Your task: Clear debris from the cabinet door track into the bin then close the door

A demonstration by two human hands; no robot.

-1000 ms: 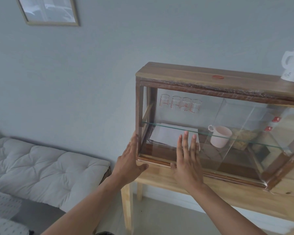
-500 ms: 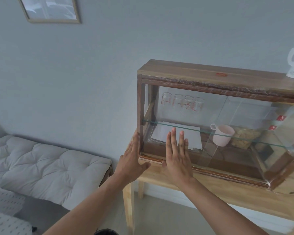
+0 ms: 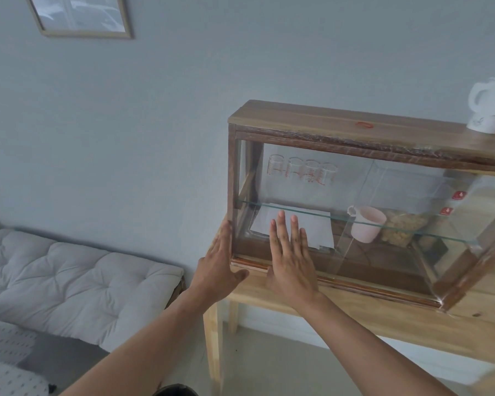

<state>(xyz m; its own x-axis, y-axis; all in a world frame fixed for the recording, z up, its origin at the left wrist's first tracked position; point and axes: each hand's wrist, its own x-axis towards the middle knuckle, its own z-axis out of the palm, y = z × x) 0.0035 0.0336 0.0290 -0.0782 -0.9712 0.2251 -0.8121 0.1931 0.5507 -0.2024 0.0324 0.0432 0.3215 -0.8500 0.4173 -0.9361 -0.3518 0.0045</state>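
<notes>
Hands meet the cabinet [image 3: 355, 121] at center frame. The left hand [image 3: 216, 270] lies flat and open against the cabinet's outer left side, thumb spread below the corner, gripping nothing. The right hand [image 3: 290, 260] is pressed flat, fingers straight and spread, on the glass door [image 3: 297, 195] low at the cabinet's left end, above the bottom track [image 3: 355, 284]. Behind the glass sit papers [image 3: 317, 227], a pink mug [image 3: 367, 224] and measuring glasses [image 3: 302, 172]. The cabinet rests on a wooden table [image 3: 383, 318] at lower right. At the bottom edge, a dark rounded object shows partly; whether it is the bin cannot be told.
</notes>
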